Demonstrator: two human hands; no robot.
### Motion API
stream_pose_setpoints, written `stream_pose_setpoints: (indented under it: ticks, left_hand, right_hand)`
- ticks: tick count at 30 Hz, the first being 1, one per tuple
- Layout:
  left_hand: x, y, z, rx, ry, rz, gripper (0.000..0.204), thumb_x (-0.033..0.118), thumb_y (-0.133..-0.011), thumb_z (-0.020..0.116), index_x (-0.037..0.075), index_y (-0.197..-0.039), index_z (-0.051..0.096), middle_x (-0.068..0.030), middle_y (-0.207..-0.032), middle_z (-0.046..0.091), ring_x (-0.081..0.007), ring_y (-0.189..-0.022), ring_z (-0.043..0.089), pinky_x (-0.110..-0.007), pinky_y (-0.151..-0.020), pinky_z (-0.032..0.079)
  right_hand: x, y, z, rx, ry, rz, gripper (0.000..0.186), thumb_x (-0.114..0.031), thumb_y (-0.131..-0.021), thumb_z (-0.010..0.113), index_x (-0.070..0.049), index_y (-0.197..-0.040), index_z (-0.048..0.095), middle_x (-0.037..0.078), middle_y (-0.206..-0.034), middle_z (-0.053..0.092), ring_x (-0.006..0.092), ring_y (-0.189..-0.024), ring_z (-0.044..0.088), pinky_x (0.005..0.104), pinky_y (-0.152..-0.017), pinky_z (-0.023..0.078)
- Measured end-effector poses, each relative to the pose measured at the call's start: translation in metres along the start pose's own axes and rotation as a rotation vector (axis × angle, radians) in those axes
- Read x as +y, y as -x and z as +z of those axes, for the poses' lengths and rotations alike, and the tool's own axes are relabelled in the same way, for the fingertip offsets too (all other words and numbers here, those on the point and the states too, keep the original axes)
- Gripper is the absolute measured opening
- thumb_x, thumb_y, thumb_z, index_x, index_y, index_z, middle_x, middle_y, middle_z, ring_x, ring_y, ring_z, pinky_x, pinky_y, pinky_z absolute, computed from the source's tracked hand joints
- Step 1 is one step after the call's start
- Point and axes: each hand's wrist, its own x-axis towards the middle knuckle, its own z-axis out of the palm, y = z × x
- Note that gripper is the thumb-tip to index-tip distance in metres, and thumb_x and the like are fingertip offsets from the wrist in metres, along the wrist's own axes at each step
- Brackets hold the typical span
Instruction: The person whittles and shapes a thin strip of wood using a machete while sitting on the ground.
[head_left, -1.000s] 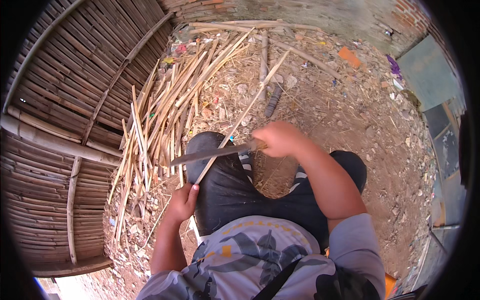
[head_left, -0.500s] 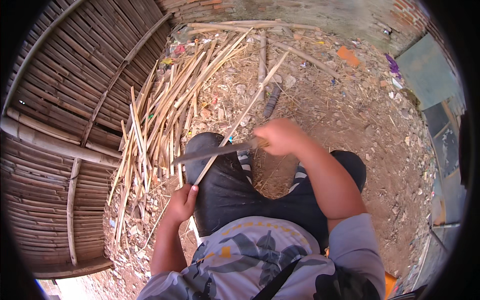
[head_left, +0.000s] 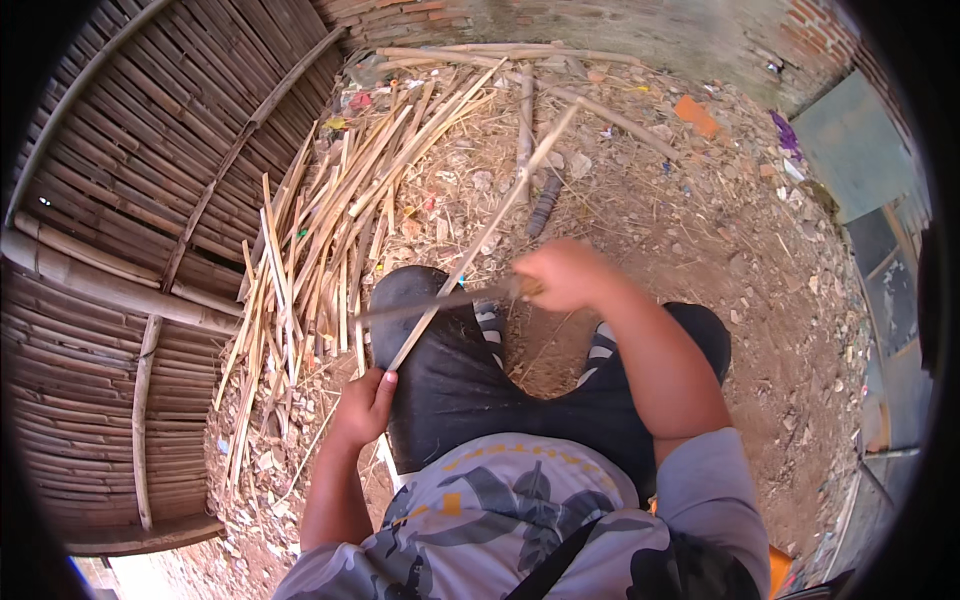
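Note:
My left hand [head_left: 366,404] is closed round the near end of a long, pale bamboo strip [head_left: 490,229], the thumb lying along it. The strip slants up and away to the right, past my left knee. In my right hand [head_left: 563,275] is the wooden handle of a long-bladed knife [head_left: 428,303]. Its dark blade points left and crosses the strip just above my left thigh; motion blurs it, so I cannot tell which way the edge faces.
Many split bamboo strips [head_left: 335,225] lie heaped on the left, beside a bamboo slat wall [head_left: 150,160]. A dark ridged rod [head_left: 543,204] and a bamboo pole [head_left: 525,120] lie ahead on littered ground. A brick wall [head_left: 620,30] stands at the back, grey panels [head_left: 850,145] at right.
My right hand and the knife have shifted slightly to the right, and the blade is more blurred. My left hand keeps its place on the strip.

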Motion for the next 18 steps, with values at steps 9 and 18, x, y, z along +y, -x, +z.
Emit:
stream_pose_setpoints:
  ticks: [9,18]
  left_hand:
    - [-0.006,-0.003,0.002,0.033,-0.012,0.062,0.048,0.037,-0.108,0.047,-0.002,-0.084,0.056,-0.0219,-0.068,0.058,-0.0365,-0.063,0.058,-0.045,-0.062,0.044]
    - [0.003,0.001,-0.001,0.011,-0.038,-0.004,0.049,0.042,-0.106,0.051,-0.001,-0.084,0.056,-0.0287,-0.074,0.061,-0.0499,-0.073,0.061,-0.052,-0.065,0.047]
  right_hand:
    - [0.055,0.001,0.015,0.343,-0.230,0.224,0.025,-0.021,-0.081,0.074,-0.007,-0.100,0.067,0.017,-0.092,0.072,0.0342,-0.087,0.071,0.0452,-0.076,0.056]
    - [0.035,0.010,-0.006,0.158,-0.242,0.144,0.022,-0.025,-0.084,0.075,-0.007,-0.093,0.066,0.017,-0.076,0.066,0.0334,-0.074,0.068,0.0453,-0.068,0.053]
